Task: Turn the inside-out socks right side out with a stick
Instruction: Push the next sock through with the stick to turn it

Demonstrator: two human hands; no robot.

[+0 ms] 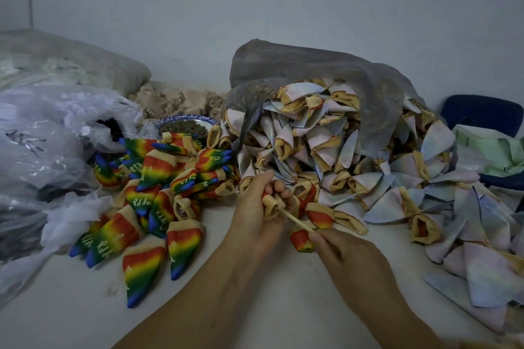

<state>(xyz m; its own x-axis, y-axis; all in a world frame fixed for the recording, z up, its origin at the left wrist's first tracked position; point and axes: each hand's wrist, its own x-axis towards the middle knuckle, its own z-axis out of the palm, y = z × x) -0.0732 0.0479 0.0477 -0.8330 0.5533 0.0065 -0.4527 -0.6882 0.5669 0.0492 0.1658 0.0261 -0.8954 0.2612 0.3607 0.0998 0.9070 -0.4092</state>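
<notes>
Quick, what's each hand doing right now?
Left hand: fingers curled round a sock.
Right hand: pinching the stick, which pokes into the sock.

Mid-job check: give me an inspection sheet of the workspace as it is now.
Surface: white table, mostly covered.
Job's things: stick in held sock; rainbow socks left; inside-out socks spilling from grey bag.
Clutter: plastic bags, bowl, green cloth.
Hands: left hand grips sock; right hand pinches stick.
Cables: thin line on wall, perhaps a cord.
Surroundings: pale wall, blue object at right.
</notes>
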